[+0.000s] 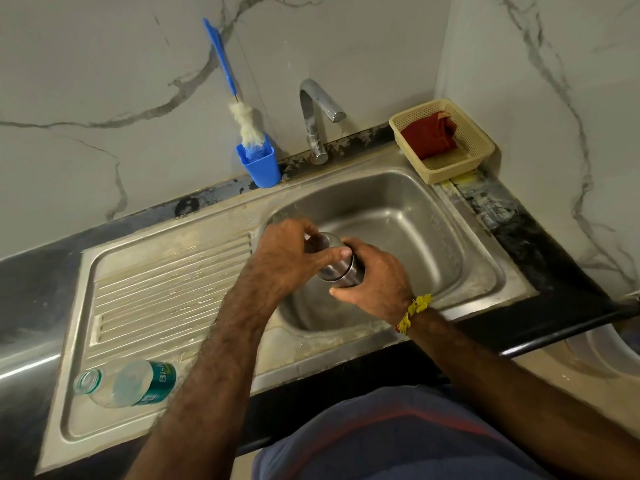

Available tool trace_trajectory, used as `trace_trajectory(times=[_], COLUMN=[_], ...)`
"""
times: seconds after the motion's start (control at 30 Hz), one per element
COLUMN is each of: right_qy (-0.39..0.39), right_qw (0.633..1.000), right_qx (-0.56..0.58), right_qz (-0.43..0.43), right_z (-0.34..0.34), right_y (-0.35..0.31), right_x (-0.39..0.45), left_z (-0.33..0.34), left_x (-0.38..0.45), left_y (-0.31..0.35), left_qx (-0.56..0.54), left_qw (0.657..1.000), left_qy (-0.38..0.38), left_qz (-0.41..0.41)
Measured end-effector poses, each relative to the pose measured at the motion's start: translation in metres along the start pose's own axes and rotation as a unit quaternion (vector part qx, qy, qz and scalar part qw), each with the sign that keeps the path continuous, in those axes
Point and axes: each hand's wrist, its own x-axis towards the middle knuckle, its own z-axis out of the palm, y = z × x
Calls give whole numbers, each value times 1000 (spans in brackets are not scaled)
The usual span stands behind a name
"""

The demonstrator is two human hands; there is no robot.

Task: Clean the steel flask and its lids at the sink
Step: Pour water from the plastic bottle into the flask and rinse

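Over the left part of the steel sink basin (408,216) I hold the steel flask (341,275), tilted with its top toward the wall. My right hand (372,278) grips the flask's body from the right. My left hand (291,254) grips the steel lid (320,242) at the flask's top, fingers curled round it and thumb along the side. Most of the flask is hidden by both hands.
The chrome tap (317,123) stands behind the basin, with no water visible. A blue-handled bottle brush (242,116) stands in a blue cup (259,166). A cream basket (443,140) with a red cloth sits back right. A plastic bottle (131,382) lies on the ribbed drainboard (166,289).
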Motion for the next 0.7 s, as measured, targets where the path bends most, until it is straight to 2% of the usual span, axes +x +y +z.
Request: trace_trajectory(times=[0.1, 0.17, 0.2, 0.27, 0.3, 0.4, 0.47, 0.53, 0.57, 0.6, 0.7], right_qy=[-9, -9, -7, -1, 1, -9, -18, -29, -32, -31, -28], right_qw=[1000, 1000, 1000, 1000, 1000, 1000, 1000, 999, 999, 999, 999], right_qx=[-8, -19, -18, -2, 6, -1, -17, -24, -17, -7, 11], right_qz=[-1, 5, 8, 14, 15, 8, 5, 6, 7, 8, 14], right_z=[4, 6, 7, 7, 7, 6, 7, 6, 6, 5, 4], right_y=[-1, -4, -5, -6, -6, -7, -6, -4, -4, -3, -3], right_x=[2, 5, 6, 9, 9, 9, 8, 7, 7, 8, 10], left_z=[-2, -9, -13, -19, -17, -7, -6, -10, -10, -9, 1], left_x=[-1, 0, -1, -4, -4, 3, 7, 8, 6, 6, 9], left_y=[-2, -3, -4, -4, -3, 0, -1, -1, 0, -1, -4], left_qx=[38, 48, 10, -68, -70, 59, 84, 19, -14, -25, 42], left_qw=[999, 993, 987, 976, 981, 997, 994, 985, 981, 985, 999], left_qy=[-17, -64, -98, -147, -134, -34, -52, -120, -129, -109, -14], left_qz=[-13, 82, 127, 143, 125, 20, 44, 126, 143, 134, 27])
